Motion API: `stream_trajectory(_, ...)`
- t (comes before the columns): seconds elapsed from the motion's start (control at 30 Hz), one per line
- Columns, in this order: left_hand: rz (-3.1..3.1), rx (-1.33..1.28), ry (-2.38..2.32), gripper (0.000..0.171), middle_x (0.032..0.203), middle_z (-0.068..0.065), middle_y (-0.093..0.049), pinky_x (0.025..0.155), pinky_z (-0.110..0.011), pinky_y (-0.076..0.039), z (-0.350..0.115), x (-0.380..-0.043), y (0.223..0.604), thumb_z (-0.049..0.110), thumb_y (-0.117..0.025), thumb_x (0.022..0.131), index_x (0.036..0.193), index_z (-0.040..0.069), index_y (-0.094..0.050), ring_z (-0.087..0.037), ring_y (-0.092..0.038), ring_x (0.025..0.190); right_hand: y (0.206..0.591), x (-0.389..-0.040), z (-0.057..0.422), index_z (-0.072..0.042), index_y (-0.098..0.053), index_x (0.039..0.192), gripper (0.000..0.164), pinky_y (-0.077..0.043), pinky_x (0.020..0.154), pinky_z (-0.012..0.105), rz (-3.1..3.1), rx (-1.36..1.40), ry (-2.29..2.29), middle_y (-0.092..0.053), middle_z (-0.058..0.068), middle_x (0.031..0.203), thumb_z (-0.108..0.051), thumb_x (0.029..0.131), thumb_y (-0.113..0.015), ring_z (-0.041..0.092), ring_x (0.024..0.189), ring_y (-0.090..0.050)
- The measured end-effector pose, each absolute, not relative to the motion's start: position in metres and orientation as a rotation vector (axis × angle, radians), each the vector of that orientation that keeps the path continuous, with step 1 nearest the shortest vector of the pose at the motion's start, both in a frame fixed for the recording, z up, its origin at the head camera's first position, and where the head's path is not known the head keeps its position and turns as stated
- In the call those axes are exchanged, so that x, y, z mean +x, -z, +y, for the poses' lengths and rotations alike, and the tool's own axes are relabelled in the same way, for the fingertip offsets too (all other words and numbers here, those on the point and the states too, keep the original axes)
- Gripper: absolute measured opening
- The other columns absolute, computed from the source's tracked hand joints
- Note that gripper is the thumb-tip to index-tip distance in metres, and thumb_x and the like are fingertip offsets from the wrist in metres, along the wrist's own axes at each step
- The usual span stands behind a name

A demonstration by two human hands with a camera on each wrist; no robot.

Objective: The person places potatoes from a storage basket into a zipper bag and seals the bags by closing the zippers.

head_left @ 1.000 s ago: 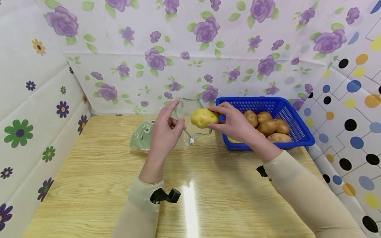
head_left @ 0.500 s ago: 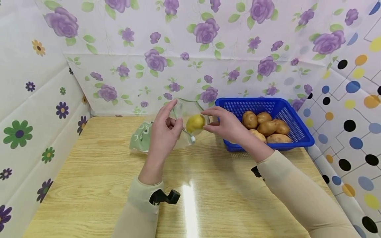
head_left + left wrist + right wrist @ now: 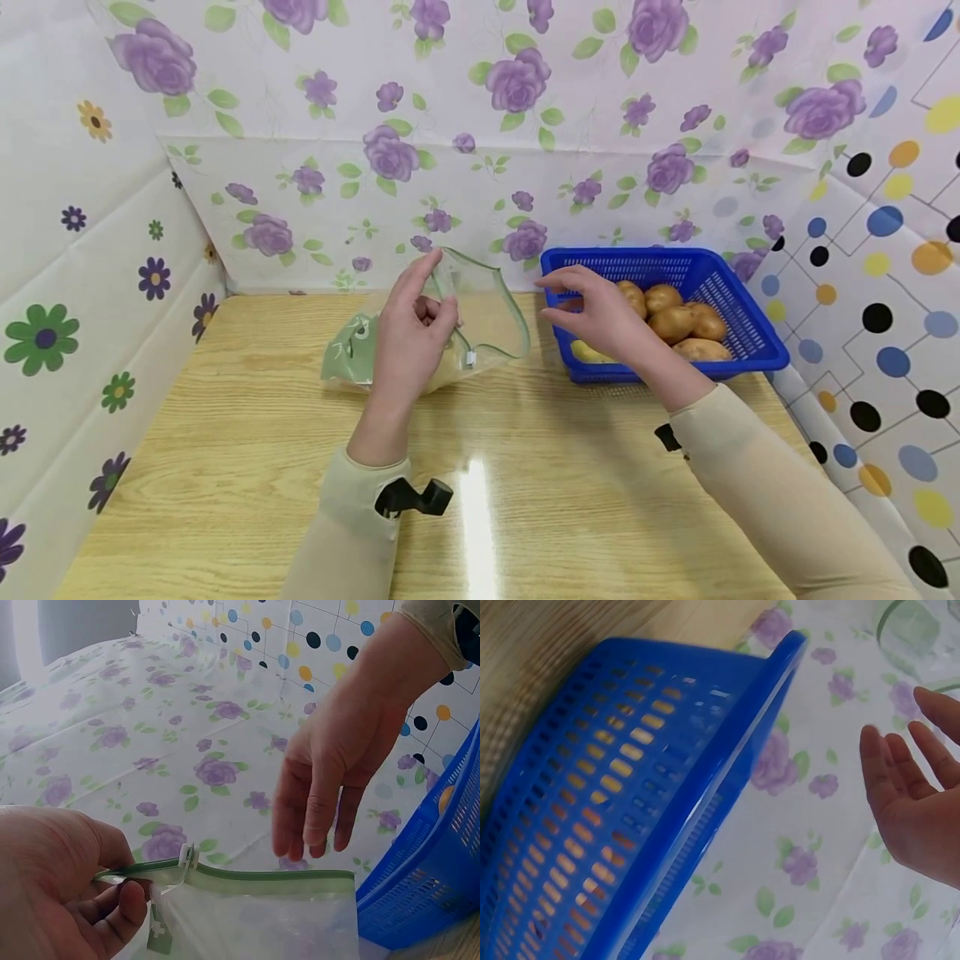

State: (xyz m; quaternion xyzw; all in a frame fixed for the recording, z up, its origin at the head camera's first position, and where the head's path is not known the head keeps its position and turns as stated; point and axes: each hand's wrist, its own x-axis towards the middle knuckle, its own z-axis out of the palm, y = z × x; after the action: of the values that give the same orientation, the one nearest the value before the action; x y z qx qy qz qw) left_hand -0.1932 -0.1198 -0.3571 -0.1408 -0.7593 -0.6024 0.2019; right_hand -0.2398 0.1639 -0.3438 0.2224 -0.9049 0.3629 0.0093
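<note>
My left hand (image 3: 414, 329) pinches the rim of a clear zip bag (image 3: 487, 308) with a green edge and a white slider. The bag's mouth gapes toward the right, and its green printed part (image 3: 351, 348) lies on the table at the left. A yellowish shape shows dimly through the plastic beside the left hand. My right hand (image 3: 592, 310) hovers at the left rim of a blue basket (image 3: 750, 354), fingers apart and holding nothing. Inside the basket are several brown potatoes (image 3: 672, 322) and a yellow potato (image 3: 588, 352), partly hidden by the right hand.
The wooden table (image 3: 525, 467) spreads in front of both hands. A floral sheet (image 3: 465, 192) rises directly behind the bag and basket. The dotted sheet (image 3: 885, 333) stands close to the basket's right side.
My right hand carried a yellow potato into the bag's mouth, let go of it and moved back right to the basket. The left hand kept its pinch on the bag.
</note>
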Motion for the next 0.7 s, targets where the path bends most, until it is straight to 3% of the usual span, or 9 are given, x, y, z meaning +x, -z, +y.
stream_trajectory(0.33, -2.144, -0.387, 1.663, 0.063, 0.163, 0.003, -0.052, 0.06, -0.022, -0.048, -0.119, -0.193, 0.357, 0.003, -0.067, 0.105, 0.165, 0.018, -0.054, -0.016, -0.06, 0.071, 0.351, -0.245, 0.198, -0.011, -0.058, 0.16, 0.058, -0.046, 0.117, 0.061, -2.983, 0.589, -0.989, -0.053, 0.015, 0.162, -0.019, 0.106, -0.078, 0.039, 0.147, -0.051)
stream_trajectory(0.7, -2.137, -0.397, 1.665, 0.063, 0.165, 0.0, -0.051, 0.061, -0.021, -0.049, -0.119, -0.193, 0.357, 0.002, -0.067, 0.105, 0.165, 0.016, -0.054, -0.015, -0.062, 0.072, 0.361, -0.256, 0.232, -0.015, -0.046, 0.169, 0.07, -0.036, 0.123, 0.066, -3.122, 0.505, -0.909, -0.037, 0.017, 0.175, -0.028, 0.107, -0.077, 0.045, 0.16, -0.034)
